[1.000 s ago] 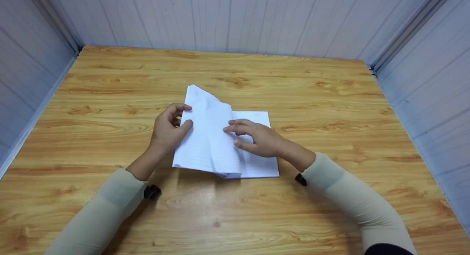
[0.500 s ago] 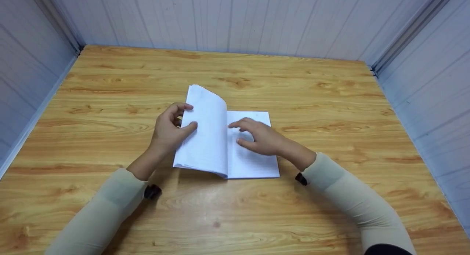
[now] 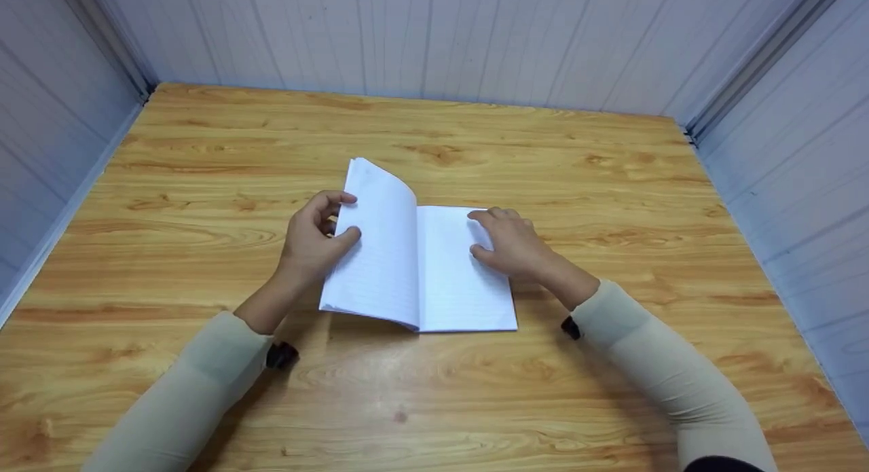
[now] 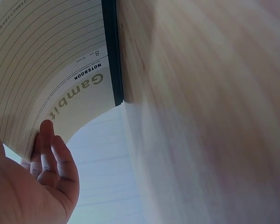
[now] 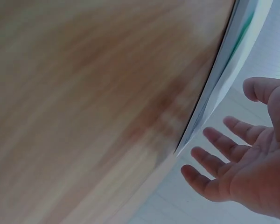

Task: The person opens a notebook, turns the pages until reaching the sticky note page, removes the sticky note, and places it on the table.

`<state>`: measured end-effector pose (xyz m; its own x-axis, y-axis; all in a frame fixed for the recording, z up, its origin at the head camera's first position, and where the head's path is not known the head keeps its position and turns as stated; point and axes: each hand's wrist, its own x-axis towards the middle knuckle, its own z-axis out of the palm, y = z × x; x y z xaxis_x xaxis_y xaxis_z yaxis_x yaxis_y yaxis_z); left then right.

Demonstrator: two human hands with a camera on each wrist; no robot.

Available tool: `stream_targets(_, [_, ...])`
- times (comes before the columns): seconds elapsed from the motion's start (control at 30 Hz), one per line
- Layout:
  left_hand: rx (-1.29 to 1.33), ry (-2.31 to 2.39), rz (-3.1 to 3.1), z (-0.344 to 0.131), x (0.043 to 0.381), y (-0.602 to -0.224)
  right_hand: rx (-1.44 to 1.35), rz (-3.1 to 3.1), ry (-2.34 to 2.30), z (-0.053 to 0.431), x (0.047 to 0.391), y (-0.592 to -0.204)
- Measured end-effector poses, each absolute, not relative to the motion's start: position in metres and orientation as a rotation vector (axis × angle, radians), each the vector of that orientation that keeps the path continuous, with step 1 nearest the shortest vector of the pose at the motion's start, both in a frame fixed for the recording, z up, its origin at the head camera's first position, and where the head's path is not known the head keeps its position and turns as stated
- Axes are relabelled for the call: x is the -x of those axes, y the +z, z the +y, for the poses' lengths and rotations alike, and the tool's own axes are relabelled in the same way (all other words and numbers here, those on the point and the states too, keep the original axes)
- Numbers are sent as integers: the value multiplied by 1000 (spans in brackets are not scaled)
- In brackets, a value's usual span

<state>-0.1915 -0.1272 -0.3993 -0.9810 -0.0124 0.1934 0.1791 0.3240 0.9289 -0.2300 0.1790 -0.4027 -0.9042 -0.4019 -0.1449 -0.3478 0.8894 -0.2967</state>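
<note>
A notebook (image 3: pixel 455 295) with white ruled pages lies open on the table. My left hand (image 3: pixel 313 234) grips its raised left part, thumb on the page and fingers behind the cover. In the left wrist view the notebook's cover (image 4: pixel 60 56) shows printed lines, the words "Gambit" and "NOTEBOOK" and a dark spine. My right hand (image 3: pixel 509 244) hovers over the outer edge of the right page, its fingers relaxed and apart. In the right wrist view the right hand (image 5: pixel 247 163) has its fingers spread with nothing between them, beside the notebook's edge (image 5: pixel 214 98).
The wood-grain table (image 3: pixel 434 404) stretches out around the notebook. White panelled walls (image 3: pixel 434 37) close it in at the back and on both sides. A small dark object (image 3: pixel 282 356) sits at the left wrist, and another dark piece (image 3: pixel 570 328) at the right.
The loose pages by the right fingers have gone over to the left side, baring the right page. The right hand has drawn off to the right; the left hand has hardly moved.
</note>
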Motion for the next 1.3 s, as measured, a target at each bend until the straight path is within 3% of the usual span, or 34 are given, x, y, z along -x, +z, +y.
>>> stream_targets(0.17, [145,-1760,-2423,-124,184,-386,492,2806,-281,181,232,-403])
stream_targets(0.47, [150,-1768,-2406,-128,191,-399,507,2767,-228,181,232,-407])
stream_targets(1.3, [138,-1757,-2420,-128,190,-399,605,2798,-534,172,229,-409])
